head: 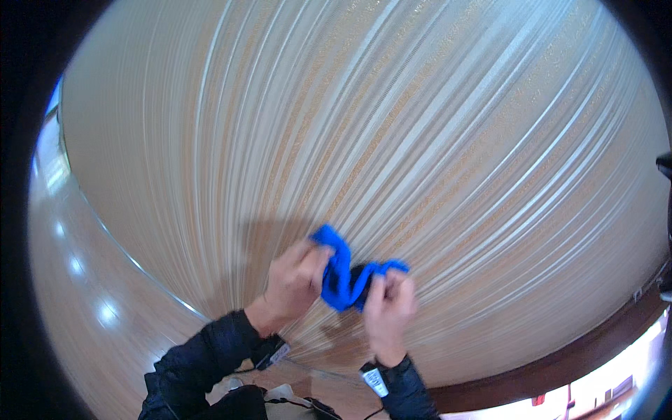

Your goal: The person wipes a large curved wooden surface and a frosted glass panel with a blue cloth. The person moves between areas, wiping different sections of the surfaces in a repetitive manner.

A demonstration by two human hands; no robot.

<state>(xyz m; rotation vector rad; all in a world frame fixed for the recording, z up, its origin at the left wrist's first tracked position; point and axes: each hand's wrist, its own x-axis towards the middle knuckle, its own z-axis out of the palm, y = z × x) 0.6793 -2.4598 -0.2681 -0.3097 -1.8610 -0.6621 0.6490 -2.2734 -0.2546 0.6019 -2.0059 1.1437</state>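
Observation:
A bright blue cloth is stretched in loose folds between my two hands. My left hand pinches its left end, which sticks up above the fingers. The other end is gripped by my right hand, thumb against fingers, slightly lower. The cloth's middle sags into a fold, with a dark patch behind it that I cannot make out. Behind both hands spreads a large wall-like surface with beige, white and gold stripes. Whether the cloth touches that surface cannot be told.
At left, a glossy floor-like surface with light reflections meets the striped surface along a thin bright edge. A dark brown border curves along the lower right, with a brightly lit area beyond it. Both dark sleeves carry white tags at the wrists.

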